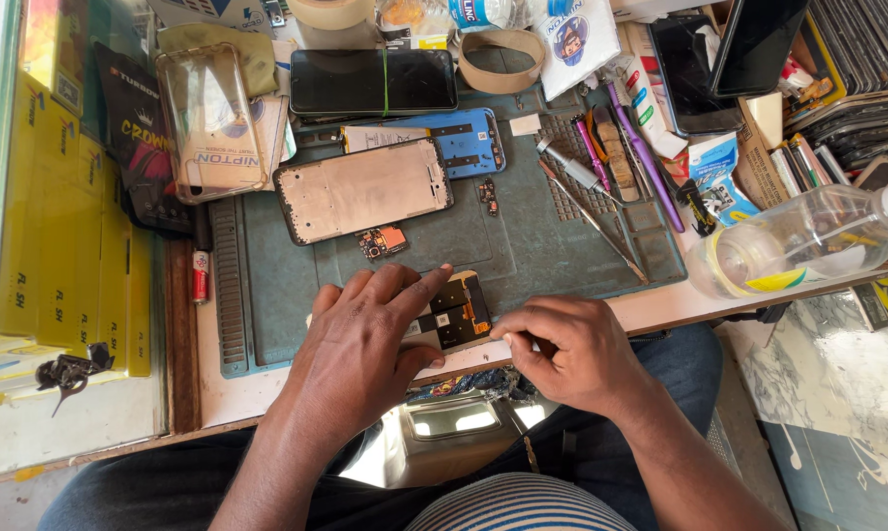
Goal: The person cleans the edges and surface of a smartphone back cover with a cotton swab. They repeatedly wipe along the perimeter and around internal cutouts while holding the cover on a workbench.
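The left hand [360,344] lies flat on an opened phone [454,313] at the near edge of the blue-green work mat [267,285], its fingers spread and pressing it down. The right hand [562,349] touches the phone's right edge, its fingers pinched narrow around something too small to tell. A bare phone frame [363,190] lies further back on the mat, with a plastic bottle [798,241] well to the right.
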